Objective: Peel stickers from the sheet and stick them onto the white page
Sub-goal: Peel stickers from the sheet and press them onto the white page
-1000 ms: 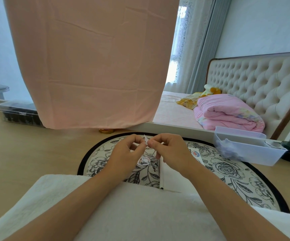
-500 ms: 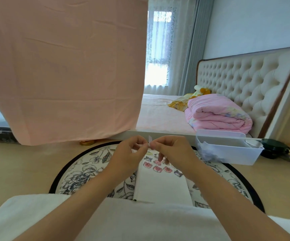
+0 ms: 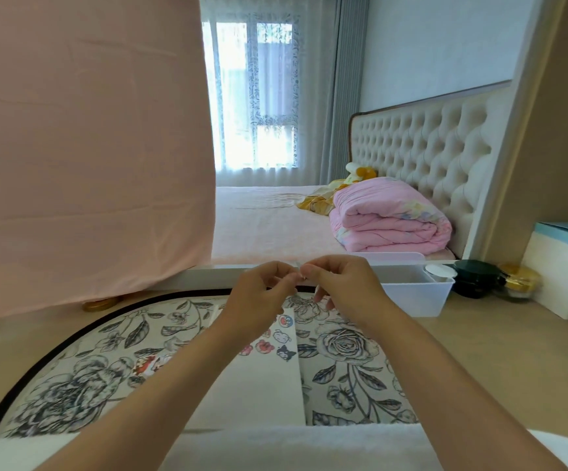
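– Stickers (image 3: 265, 346), where are they?
– A few little ones sit on the white page (image 3: 259, 389), up at its far end. One is a black cat face and one is pink. The page lies flat on the round flower mat (image 3: 343, 348), in front of the person's lap.
– And the sheet they come from?
– I cannot tell. A red and white bit (image 3: 146, 363) peeks out on the mat beside the left arm, but the arm hides most of it.
– What do the hands do?
– Both are held up above the far end of the page, with their tips meeting. The left hand (image 3: 259, 297) pinches a small pale scrap (image 3: 298, 266) with its thumb and first finger. The right hand (image 3: 340, 287) pinches the same scrap from the other side.
– Is the scrap a sticker?
– It is too tiny to tell.
– And the other fingers?
– On the left hand they are curled in. On the right hand they hang down, bent and a bit apart.
– What else is around?
– A white bin (image 3: 418, 297) stands just behind the right hand, at the mat's edge. Right of it are a dark jar (image 3: 476, 278) and a gold jar (image 3: 519, 282), then a white box (image 3: 561, 283) with a blue top. A folded pink quilt (image 3: 388, 215) lies on the bed (image 3: 269, 226) behind. A big peach cloth (image 3: 85, 147) hangs on the left. A white cloth (image 3: 310, 447) covers the lap.
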A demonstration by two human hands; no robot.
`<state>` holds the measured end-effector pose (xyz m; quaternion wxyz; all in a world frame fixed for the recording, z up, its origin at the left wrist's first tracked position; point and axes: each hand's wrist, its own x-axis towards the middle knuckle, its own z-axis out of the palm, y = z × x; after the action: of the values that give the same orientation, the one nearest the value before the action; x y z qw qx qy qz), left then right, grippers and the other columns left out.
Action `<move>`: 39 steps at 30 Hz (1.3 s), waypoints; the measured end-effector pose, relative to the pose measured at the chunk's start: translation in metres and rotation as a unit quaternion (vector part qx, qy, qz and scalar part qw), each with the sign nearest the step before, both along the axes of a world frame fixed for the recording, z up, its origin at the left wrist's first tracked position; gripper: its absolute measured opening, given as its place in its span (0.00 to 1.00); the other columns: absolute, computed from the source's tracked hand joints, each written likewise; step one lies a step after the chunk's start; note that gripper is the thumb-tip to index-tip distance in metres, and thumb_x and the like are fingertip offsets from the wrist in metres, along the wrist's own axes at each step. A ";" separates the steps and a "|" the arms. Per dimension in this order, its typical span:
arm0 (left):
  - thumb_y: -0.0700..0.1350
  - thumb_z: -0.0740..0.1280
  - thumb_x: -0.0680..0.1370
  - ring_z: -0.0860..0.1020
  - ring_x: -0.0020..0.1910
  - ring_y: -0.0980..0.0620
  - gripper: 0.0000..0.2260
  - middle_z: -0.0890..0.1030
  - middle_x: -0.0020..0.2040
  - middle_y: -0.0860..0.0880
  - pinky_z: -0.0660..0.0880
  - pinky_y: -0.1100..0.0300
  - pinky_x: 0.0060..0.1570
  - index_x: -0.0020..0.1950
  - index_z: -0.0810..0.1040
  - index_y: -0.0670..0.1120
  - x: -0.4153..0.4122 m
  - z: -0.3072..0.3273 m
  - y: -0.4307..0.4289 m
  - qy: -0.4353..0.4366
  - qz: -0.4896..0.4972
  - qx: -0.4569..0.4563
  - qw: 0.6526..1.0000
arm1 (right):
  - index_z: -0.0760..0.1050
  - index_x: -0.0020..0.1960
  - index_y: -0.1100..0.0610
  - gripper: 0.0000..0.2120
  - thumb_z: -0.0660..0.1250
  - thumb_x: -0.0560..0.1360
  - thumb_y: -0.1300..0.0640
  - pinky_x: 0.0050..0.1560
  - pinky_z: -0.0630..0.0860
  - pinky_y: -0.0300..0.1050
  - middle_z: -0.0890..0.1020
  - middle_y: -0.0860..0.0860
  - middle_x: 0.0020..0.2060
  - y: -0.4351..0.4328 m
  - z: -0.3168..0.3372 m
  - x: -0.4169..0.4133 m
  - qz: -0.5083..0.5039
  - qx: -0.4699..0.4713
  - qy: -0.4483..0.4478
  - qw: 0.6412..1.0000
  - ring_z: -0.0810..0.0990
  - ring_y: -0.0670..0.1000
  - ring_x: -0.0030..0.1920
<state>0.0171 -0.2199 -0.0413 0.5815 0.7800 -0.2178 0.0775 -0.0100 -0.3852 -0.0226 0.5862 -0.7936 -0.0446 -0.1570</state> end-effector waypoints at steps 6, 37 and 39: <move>0.55 0.72 0.76 0.83 0.45 0.51 0.08 0.85 0.41 0.50 0.81 0.56 0.40 0.47 0.85 0.51 0.002 -0.001 -0.027 0.018 0.005 -0.029 0.999 | 0.85 0.45 0.54 0.06 0.72 0.77 0.53 0.29 0.73 0.41 0.82 0.56 0.30 -0.022 -0.002 0.004 -0.014 0.012 0.025 1.000 0.76 0.45 0.26; 0.41 0.60 0.79 0.77 0.32 0.51 0.09 0.80 0.38 0.48 0.70 0.60 0.30 0.44 0.79 0.42 0.021 -0.001 -0.001 0.134 -0.004 0.030 0.991 | 0.82 0.46 0.43 0.09 0.79 0.68 0.46 0.43 0.74 0.40 0.81 0.39 0.44 0.001 0.001 0.010 -0.045 -0.344 -0.100 0.933 0.78 0.40 0.41; 0.41 0.60 0.79 0.77 0.32 0.50 0.09 0.80 0.38 0.48 0.71 0.60 0.31 0.43 0.78 0.42 0.018 0.003 0.012 0.155 -0.019 0.029 0.987 | 0.83 0.45 0.44 0.08 0.78 0.69 0.45 0.41 0.75 0.40 0.82 0.40 0.43 0.015 -0.001 0.008 -0.052 -0.386 -0.161 0.907 0.79 0.43 0.40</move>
<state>0.0354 -0.2083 -0.0385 0.5865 0.7950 -0.1417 -0.0619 -0.0019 -0.3699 -0.0236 0.2096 -0.9230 -0.1542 -0.2836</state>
